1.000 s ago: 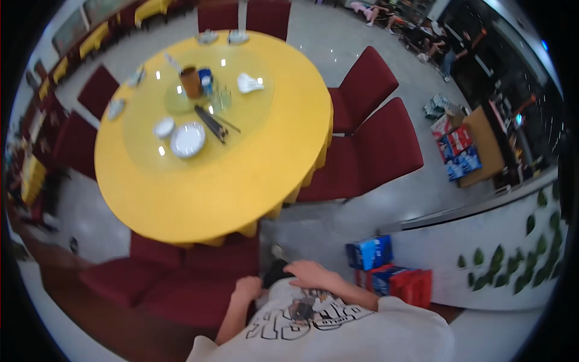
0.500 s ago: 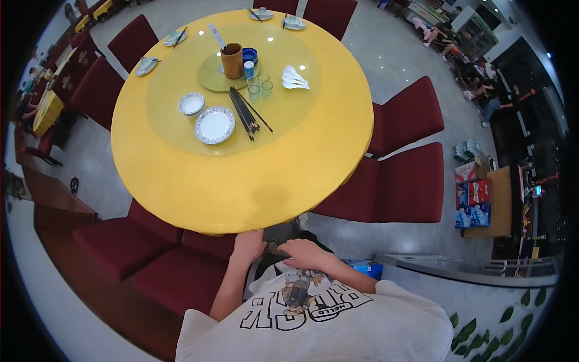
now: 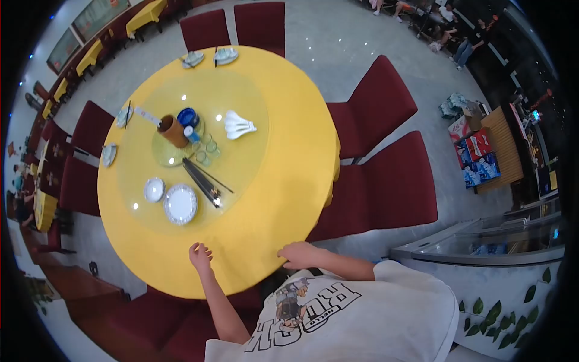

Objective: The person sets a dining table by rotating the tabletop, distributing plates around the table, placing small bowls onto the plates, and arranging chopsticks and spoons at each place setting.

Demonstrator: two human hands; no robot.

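Note:
My left hand (image 3: 201,256) is raised over the near part of the round table with the yellow cloth (image 3: 283,181), fingers apart and holding nothing. Closest to it is a stack of white patterned plates (image 3: 181,205), a short way beyond the fingertips. Beside the plates sit small white bowls (image 3: 154,189) and a bundle of black chopsticks (image 3: 202,183). My right hand (image 3: 300,255) hovers at the near right table edge, its fingers loosely bent with nothing visible in them. White spoons (image 3: 239,125) lie fanned out farther away, near several clear glasses (image 3: 205,151).
A brown cylindrical holder (image 3: 173,131), a blue ashtray (image 3: 187,116) and a small blue-and-white container (image 3: 191,134) stand mid-table. Place settings (image 3: 225,56) line the far rim. Dark red chairs (image 3: 386,187) surround the table. A glass-topped cabinet (image 3: 482,241) is at right.
My view has turned and come nearer to the table, so it appears shifted left. My left hand has moved from the table's near edge out over the cloth; both hands have drawn apart.

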